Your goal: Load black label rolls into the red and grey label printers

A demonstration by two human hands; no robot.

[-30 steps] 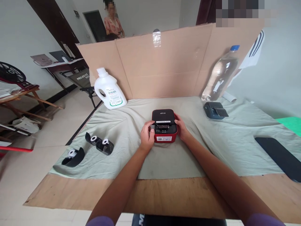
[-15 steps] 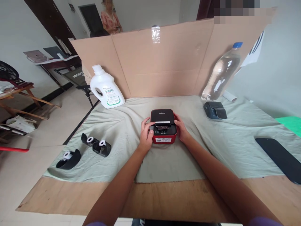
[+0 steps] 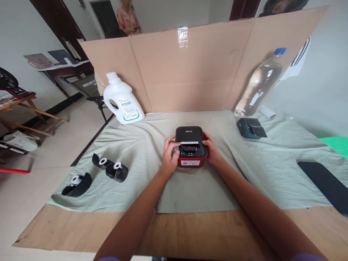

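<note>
Barely anything's changed from where I'm sitting: view's shifted a touch, but the red-and-black machine point(image 3: 189, 135) is still mid-frame on the worktop point(image 3: 190, 232), so I'd guess the handling hasn't advanced much. My left hand point(image 3: 170, 156) keeps its grip on one side, index finger by the white strip point(image 3: 189, 143); my right hand point(image 3: 212, 150) clamps the other, thumb on top.
</note>
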